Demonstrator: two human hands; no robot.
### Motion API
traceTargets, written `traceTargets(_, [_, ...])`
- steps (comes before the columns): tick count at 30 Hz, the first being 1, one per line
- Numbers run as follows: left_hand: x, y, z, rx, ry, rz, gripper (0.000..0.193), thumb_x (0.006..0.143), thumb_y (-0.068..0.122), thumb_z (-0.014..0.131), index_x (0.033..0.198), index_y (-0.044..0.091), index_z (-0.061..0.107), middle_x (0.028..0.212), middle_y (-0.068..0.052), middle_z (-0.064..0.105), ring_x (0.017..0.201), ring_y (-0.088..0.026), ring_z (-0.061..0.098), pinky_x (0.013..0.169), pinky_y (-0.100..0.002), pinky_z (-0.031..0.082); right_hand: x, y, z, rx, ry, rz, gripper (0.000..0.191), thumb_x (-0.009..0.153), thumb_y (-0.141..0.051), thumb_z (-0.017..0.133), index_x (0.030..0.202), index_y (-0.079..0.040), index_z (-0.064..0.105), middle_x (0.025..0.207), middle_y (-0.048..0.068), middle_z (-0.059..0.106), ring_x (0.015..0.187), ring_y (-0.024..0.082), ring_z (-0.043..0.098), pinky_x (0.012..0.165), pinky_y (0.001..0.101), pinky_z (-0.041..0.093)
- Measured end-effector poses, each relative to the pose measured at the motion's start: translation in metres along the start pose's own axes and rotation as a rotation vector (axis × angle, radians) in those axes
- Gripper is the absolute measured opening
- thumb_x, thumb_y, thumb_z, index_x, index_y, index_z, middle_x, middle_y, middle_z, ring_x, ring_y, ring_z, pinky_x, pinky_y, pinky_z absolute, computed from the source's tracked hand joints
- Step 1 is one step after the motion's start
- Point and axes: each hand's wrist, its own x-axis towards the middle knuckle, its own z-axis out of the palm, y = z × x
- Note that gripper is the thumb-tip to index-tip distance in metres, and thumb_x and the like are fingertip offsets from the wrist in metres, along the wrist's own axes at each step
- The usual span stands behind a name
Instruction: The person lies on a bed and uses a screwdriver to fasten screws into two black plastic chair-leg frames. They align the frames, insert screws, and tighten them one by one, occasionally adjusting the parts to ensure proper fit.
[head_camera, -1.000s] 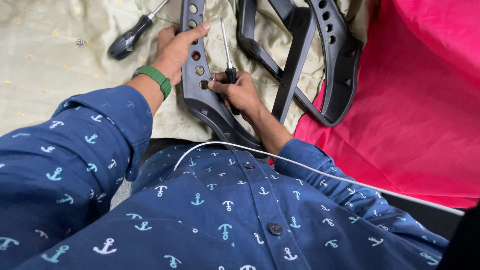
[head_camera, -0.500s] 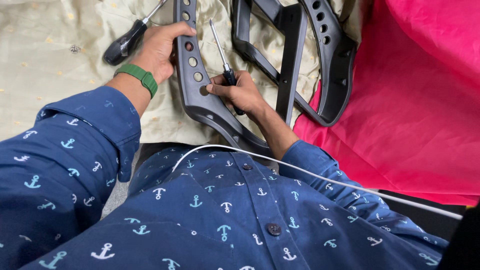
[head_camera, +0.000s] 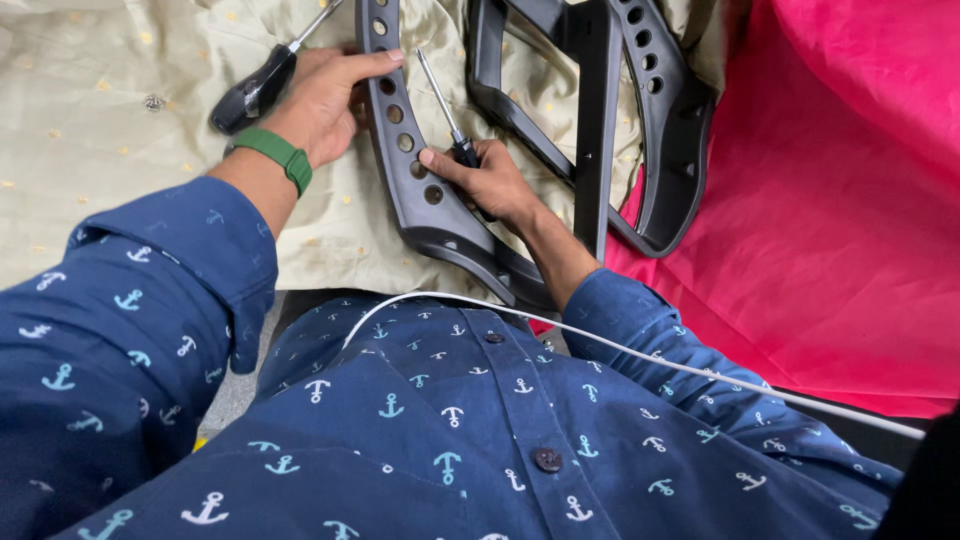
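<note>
Two hands on the job here. The left hand (head_camera: 325, 100), with a green wristband (head_camera: 274, 154) on it, lies on the curved black plastic frame with round holes (head_camera: 415, 190), fingers hooked over its rim, loosely open. The right hand (head_camera: 490, 185) is closed around a thin metal-shaft screwdriver (head_camera: 443, 105), tip pointing up beside the holes. The frame sits on a beige gold-dotted cloth (head_camera: 90, 150), near its right edge by a pink sheet (head_camera: 830, 200). A bigger black-handled screwdriver (head_camera: 262, 82) lies just behind the left hand.
</note>
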Motion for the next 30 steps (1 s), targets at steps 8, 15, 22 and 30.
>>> traceTargets(8, [0.009, -0.009, -0.001, 0.084, 0.001, 0.054, 0.027, 0.082, 0.020, 0.081, 0.099, 0.003, 0.069, 0.088, -0.004, 0.069, 0.072, -0.016, 0.068, 0.062, -0.035, 0.059, 0.015, -0.006, -0.006, -0.036, 0.043, 0.018, 0.039, 0.088, -0.041, 0.079, 0.087, -0.002, 0.078, 0.063, -0.004, 0.063, 0.051, 0.005, 0.053, 0.047, 0.0234, 0.041])
traceTargets(15, [0.002, -0.016, 0.005, 0.089, 0.015, 0.071, 0.033, 0.082, 0.027, 0.083, 0.101, 0.004, 0.069, 0.087, -0.001, 0.067, 0.074, -0.013, 0.068, 0.063, -0.034, 0.061, 0.049, -0.018, 0.008, 0.114, 0.108, -0.135, 0.030, 0.092, -0.035, 0.077, 0.086, -0.005, 0.076, 0.069, -0.003, 0.066, 0.056, 0.005, 0.056, 0.049, 0.0230, 0.042])
traceTargets(22, [0.014, -0.004, 0.008, 0.061, 0.095, 0.063, 0.040, 0.079, 0.036, 0.087, 0.095, 0.004, 0.070, 0.083, -0.003, 0.066, 0.070, -0.017, 0.066, 0.056, -0.039, 0.055, 0.045, -0.015, 0.000, 0.287, -0.065, -0.139, 0.029, 0.094, -0.033, 0.079, 0.084, -0.007, 0.069, 0.069, -0.003, 0.064, 0.057, 0.007, 0.063, 0.050, 0.0225, 0.043])
traceTargets(30, [0.026, -0.027, 0.015, 0.015, 0.245, 0.168, 0.035, 0.076, 0.030, 0.087, 0.086, 0.003, 0.068, 0.080, -0.004, 0.066, 0.070, -0.016, 0.064, 0.059, -0.038, 0.055, 0.058, -0.020, 0.007, 0.287, 0.030, -0.118, 0.023, 0.090, -0.029, 0.078, 0.097, -0.007, 0.078, 0.071, -0.005, 0.066, 0.057, 0.006, 0.055, 0.050, 0.0230, 0.040])
